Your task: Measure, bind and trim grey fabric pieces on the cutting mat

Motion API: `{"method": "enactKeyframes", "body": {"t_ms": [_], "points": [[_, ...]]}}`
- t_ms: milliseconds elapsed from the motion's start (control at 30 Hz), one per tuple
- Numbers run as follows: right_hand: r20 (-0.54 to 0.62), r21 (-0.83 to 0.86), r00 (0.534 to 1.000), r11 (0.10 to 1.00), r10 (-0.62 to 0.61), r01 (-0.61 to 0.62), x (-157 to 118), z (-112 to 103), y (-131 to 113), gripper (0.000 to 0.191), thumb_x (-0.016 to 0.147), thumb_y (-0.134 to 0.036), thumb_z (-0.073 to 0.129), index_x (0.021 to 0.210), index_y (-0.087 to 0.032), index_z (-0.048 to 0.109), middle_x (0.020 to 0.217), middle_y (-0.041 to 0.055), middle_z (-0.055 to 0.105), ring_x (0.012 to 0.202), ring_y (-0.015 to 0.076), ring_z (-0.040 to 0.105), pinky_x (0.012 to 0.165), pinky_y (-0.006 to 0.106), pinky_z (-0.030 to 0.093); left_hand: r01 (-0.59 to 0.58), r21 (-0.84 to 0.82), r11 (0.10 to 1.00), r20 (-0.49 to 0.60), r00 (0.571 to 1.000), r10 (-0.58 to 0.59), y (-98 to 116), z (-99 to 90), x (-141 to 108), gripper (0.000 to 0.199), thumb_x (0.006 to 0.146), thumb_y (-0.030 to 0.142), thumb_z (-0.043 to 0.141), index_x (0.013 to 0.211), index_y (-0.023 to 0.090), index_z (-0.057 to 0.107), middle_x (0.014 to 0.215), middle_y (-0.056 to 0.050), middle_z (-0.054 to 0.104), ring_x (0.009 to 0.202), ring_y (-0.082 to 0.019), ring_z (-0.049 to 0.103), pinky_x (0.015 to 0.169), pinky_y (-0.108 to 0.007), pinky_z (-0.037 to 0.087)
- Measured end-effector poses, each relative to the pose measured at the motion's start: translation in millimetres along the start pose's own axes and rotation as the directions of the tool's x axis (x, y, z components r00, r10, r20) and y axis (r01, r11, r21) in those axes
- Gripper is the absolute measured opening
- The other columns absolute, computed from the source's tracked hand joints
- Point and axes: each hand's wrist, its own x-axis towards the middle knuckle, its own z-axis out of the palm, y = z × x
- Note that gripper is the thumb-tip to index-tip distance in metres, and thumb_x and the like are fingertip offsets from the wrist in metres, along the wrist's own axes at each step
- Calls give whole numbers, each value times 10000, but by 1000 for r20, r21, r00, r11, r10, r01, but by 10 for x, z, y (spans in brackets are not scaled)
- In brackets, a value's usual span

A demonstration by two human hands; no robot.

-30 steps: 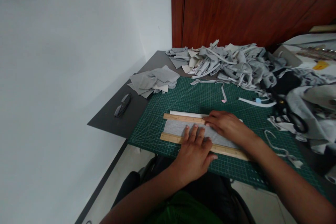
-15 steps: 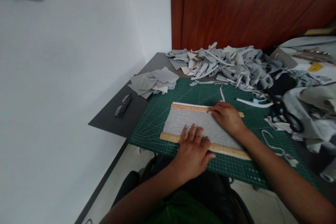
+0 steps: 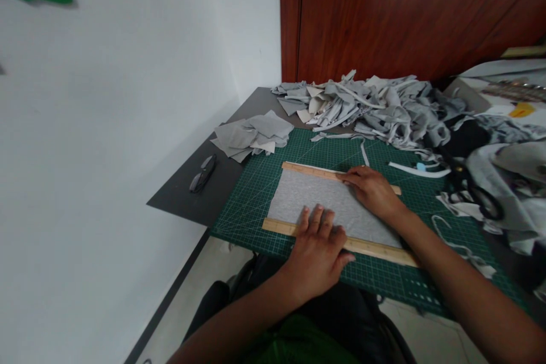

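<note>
A light grey cloth (image 3: 294, 196) lies flat on a green cutting mat (image 3: 251, 205). Along its near edge runs a wooden ruler (image 3: 375, 248), and my left hand (image 3: 318, 253) presses across it with fingers spread, the fingertips on the cloth. A second wooden ruler (image 3: 307, 170) lies along the far edge of the cloth. My right hand (image 3: 371, 190) has its fingers together on that far ruler, with thumb and fingertips at its edge.
Cut grey fabric pieces (image 3: 256, 133) lie at the back left, near folded glasses (image 3: 202, 173). A heap of grey scraps (image 3: 379, 105) fills the back. Black scissors (image 3: 482, 196) and more cloth (image 3: 512, 176) are on the right.
The far ruler's left end has shifted slightly away from me, and the white strip beyond it shows less. The view has moved a little; both hands keep nearly the same places.
</note>
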Motion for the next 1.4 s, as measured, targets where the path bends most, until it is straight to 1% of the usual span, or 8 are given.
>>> {"method": "enactKeyframes", "body": {"t_ms": [167,333,467,733,967,1167,1300,1400], "points": [[-22,-53,1000,998,22,-23,-23,-21,85,411,967,-97,473,1217,-207,780,1167,139,719,1022,289,667,897,428,557,4,16,1000,1,1000,-4,4,7,4,506,1029,554,508,1361,179,585,1577,-172,462,1548,-394,318,1285,-635,197],[-27,-54,1000,998,11,-13,-7,-1,101,409,983,-110,473,1233,-232,773,1177,116,717,959,251,703,832,373,583,-3,28,1000,0,1000,3,5,1,4,503,1034,553,496,1352,175,589,1568,-178,474,1547,-395,323,1285,-629,206],[-38,-36,998,998,41,-42,29,33,111,378,997,-137,469,1177,-219,791,1159,116,718,920,241,717,794,359,590,-8,34,999,-10,1000,8,5,1,0,504,1037,554,487,1350,172,588,1563,-176,476,1542,-400,332,1287,-629,200],[-58,123,998,992,18,-11,11,36,194,356,1005,-178,470,1159,-214,790,1135,117,707,939,243,711,849,389,589,-5,26,1000,-16,1000,6,0,26,-15,501,1038,554,485,1338,169,598,1566,-177,473,1548,-383,326,1298,-596,194],[-82,78,997,997,-12,18,-11,3,208,312,1004,-181,493,1109,-182,787,1134,131,746,1019,288,699,899,453,566,-4,37,999,-26,1000,5,10,30,-20,519,1042,566,467,1341,160,591,1564,-178,476,1549,-389,324,1290,-593,225],[-43,-1,998,999,-41,41,-71,-53,240,318,1003,-171,489,1177,-210,752,1163,113,767,1072,309,708,901,489,535,-20,55,998,-31,999,21,8,25,-28,529,1036,564,484,1344,147,583,1563,-200,477,1539,-395,346,1275,-584,264],[-30,86,994,991,-102,104,-135,-97,324,337,1006,-173,493,1243,-223,727,1193,111,753,1108,291,703,936,472,535,-34,74,997,-39,999,37,2,22,-32,544,1036,564,480,1352,130,568,1556,-222,480,1538,-408,346,1271,-574,278],[-30,122,994,987,-102,105,-157,-97,355,384,997,-164,491,1291,-259,718,1224,101,741,1158,290,688,967,476,532,-40,76,996,-33,999,43,1,12,-31,523,1046,545,466,1344,128,566,1554,-233,478,1537,-416,345,1265,-579,283]]}}
